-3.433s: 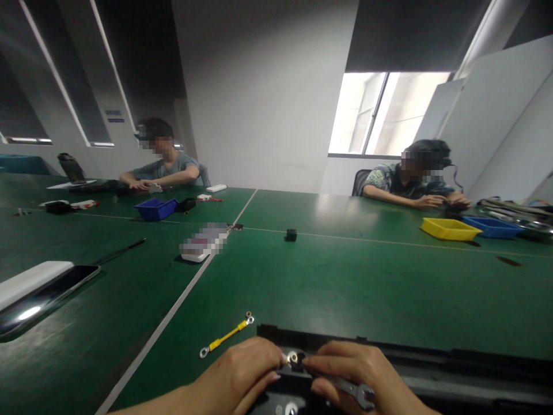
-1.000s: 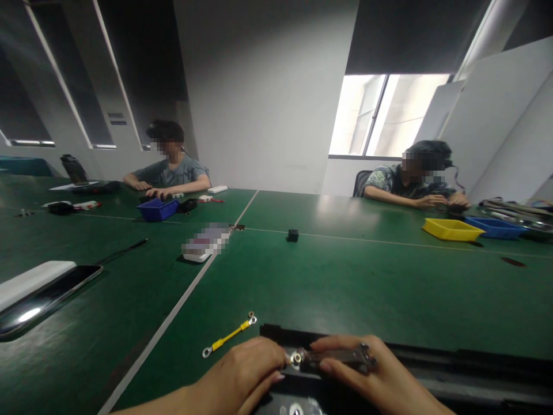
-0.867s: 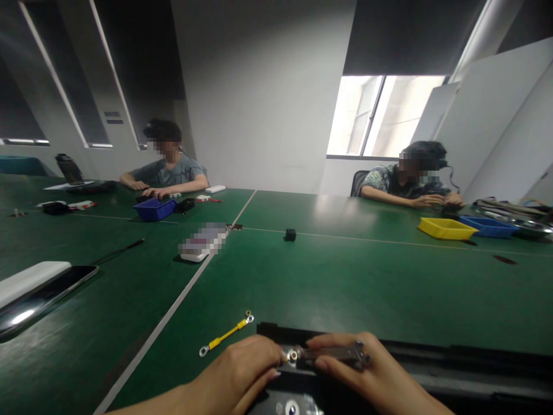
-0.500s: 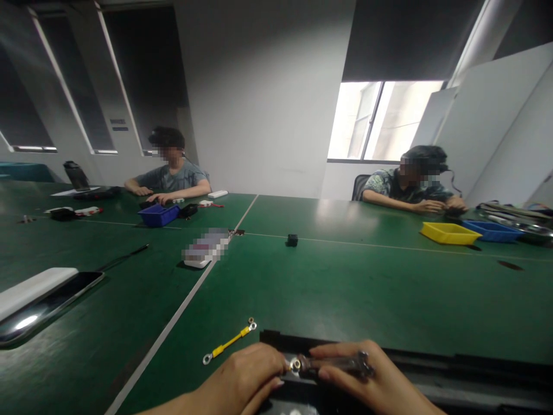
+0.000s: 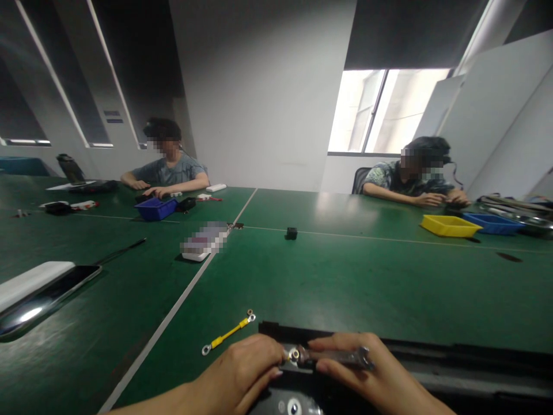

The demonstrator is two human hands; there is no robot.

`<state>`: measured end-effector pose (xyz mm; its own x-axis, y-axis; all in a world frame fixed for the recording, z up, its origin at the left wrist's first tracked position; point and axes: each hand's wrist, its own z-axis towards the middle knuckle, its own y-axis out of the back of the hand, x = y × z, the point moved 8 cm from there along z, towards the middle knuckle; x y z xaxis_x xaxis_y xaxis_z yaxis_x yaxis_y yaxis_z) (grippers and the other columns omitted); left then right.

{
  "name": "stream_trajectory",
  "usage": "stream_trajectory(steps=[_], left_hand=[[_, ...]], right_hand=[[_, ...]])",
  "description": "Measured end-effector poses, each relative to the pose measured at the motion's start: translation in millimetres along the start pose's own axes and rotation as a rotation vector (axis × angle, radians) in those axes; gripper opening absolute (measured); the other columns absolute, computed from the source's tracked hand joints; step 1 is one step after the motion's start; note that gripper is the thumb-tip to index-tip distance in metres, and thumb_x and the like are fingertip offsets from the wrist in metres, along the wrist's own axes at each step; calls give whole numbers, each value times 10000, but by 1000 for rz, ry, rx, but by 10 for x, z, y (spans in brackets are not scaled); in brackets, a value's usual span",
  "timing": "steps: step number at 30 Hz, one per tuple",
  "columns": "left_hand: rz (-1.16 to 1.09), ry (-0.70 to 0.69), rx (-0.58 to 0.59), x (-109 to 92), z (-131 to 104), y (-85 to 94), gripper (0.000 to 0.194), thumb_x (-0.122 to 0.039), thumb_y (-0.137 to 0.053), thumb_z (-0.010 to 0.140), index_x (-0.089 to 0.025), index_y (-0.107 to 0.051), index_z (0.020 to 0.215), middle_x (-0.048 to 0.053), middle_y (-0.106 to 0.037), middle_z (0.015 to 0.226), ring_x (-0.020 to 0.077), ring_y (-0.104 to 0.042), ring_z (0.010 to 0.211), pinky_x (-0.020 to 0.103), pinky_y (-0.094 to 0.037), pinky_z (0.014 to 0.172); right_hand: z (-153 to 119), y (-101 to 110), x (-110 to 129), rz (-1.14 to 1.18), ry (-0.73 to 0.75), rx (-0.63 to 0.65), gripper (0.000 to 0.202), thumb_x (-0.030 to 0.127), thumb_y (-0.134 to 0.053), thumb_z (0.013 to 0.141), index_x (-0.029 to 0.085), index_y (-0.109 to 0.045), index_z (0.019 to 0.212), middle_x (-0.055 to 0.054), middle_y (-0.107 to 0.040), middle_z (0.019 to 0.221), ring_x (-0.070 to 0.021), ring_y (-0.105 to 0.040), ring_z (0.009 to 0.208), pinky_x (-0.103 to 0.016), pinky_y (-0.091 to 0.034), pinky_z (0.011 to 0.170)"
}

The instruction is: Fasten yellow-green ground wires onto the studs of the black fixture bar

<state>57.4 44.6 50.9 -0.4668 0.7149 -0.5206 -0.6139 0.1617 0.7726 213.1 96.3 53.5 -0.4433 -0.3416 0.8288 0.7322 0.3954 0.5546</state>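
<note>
Along the front edge of the table lies a long black metal housing (image 5: 415, 351). My right hand (image 5: 367, 357) is closed around a small wrench (image 5: 345, 358), its open end at the far right and its other end at a brass-coloured nut (image 5: 295, 355). The nut sits on a silver ring terminal over the housing. My left hand (image 5: 248, 366) pinches beside that terminal, where a bit of yellow shows at the fingertips; the rest of that lead is hidden. Left of the housing rests a yellow cable with ring terminals (image 5: 228, 334), a loose nut (image 5: 249, 312) by its upper end.
A phone (image 5: 52, 300) and a white power bank (image 5: 34, 279) lie at left. Further off are a white device (image 5: 203, 242), a small black cube (image 5: 291, 233), a blue bin (image 5: 155, 208) and a yellow bin (image 5: 449, 226). Two people sit across the green table (image 5: 354, 282).
The view has tilted down slightly, so everything sits a little higher in the picture. Both hands keep nearly the same grip at the nut and terminal.
</note>
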Motion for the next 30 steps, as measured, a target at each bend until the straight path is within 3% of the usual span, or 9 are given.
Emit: stream_trajectory(steps=[7,17,30], left_hand=[[22,-17,-13,-16,2,11,244,-201,-350,996,-153,-529,1155,105,-653,1030,214,-614,963,303,-488,885],[-14,21,-4,26,-34,-13,234,-146,-391,981,-171,-518,1176,81,-633,1086,198,-594,1001,306,-468,924],[-14,1,-21,2,-20,6,248,-207,-354,1006,-171,-529,1177,87,-643,1067,202,-606,978,310,-482,909]], right_hand=[[1,-27,95,-90,129,35,273,427,-611,827,240,-746,972,-69,-740,922,-227,-695,812,-284,-542,710],[-1,-71,125,-130,157,95,232,345,-621,848,248,-728,1029,-57,-735,944,-202,-687,795,-276,-528,718],[-25,-61,210,-187,196,86,248,379,-619,854,242,-726,1031,-60,-735,914,-189,-684,765,-266,-512,702]])
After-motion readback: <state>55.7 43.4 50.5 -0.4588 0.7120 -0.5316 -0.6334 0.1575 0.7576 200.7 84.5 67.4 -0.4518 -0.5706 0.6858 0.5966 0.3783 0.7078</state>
